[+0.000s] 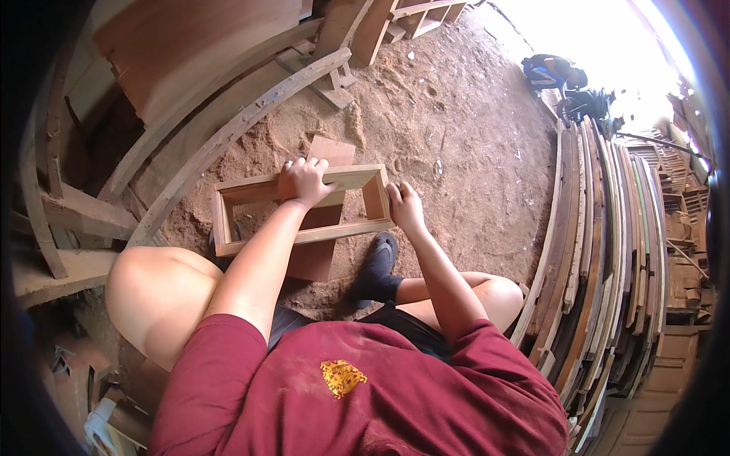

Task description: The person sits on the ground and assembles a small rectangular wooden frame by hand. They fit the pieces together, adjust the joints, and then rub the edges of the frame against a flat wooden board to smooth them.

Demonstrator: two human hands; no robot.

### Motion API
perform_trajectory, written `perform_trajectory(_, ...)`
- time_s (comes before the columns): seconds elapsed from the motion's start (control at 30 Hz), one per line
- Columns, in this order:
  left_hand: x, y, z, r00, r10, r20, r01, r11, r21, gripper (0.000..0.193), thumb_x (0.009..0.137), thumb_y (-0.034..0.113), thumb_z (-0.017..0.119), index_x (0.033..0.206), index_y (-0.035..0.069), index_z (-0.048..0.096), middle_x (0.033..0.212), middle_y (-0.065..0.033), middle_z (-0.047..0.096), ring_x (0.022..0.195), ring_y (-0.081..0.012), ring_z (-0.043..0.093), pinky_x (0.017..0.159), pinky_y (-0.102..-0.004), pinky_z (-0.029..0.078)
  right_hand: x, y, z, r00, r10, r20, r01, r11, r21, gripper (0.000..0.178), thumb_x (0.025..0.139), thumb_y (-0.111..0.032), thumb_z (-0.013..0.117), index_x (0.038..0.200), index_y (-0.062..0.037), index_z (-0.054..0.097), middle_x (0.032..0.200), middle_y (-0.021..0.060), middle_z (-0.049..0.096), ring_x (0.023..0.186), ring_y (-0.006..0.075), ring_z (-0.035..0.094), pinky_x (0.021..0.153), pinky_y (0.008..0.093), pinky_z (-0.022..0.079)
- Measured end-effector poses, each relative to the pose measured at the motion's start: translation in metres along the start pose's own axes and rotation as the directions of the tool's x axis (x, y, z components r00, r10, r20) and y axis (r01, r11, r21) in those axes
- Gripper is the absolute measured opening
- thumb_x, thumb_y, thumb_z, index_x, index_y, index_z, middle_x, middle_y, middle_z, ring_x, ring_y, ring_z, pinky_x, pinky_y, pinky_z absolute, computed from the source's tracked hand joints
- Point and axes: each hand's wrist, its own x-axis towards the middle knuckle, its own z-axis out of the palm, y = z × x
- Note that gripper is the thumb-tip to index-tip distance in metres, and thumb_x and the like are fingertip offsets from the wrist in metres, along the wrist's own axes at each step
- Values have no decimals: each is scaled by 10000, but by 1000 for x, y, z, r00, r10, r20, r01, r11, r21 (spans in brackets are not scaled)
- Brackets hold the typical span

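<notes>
A rectangular wooden frame (pixel 304 235), like a shallow open box, lies across a reddish-brown board (pixel 312 262) in front of me. My left hand (pixel 303 182) grips the far rail, fingers over its top and thumb on the inner side. At the frame's right end is my right hand (pixel 407 207), its fingers curled and touching the outer face of the end piece. Whatever may be between those fingers is hidden. Through the frame's opening, part of the board shows.
Sawdust-covered ground (pixel 471 175) spreads around me. Long wooden strips (pixel 593 266) are piled at the right. On the left stands a wooden structure with a long beam (pixel 243 121). A dark sandal (pixel 378 262) is on my foot near the frame. Dark bags (pixel 549 72) sit at the far right.
</notes>
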Motion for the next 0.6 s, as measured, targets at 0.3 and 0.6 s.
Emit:
perform_trajectory(0.3, 0, -1, -4, 1000, -2, 17, 2, 1000, -7, 480, 647, 581, 835, 870, 185, 683, 879, 20, 701, 872, -211, 674, 777, -410, 524, 46, -17, 11, 998, 52, 41, -57, 991, 118, 438, 992, -399, 640, 890, 26, 606, 724, 174, 616, 670, 266, 584, 674, 410, 475)
perform_trajectory(0.6, 0, 0, -3, 998, -30, 47, 31, 999, -13, 447, 653, 556, 841, 843, 190, 669, 871, 25, 692, 867, -211, 672, 785, -419, 524, 57, -18, 20, 999, 41, -9, -39, 983, 181, 426, 978, -376, 662, 811, 15, 632, 643, 102, 577, 618, 163, 487, 621, 381, 442)
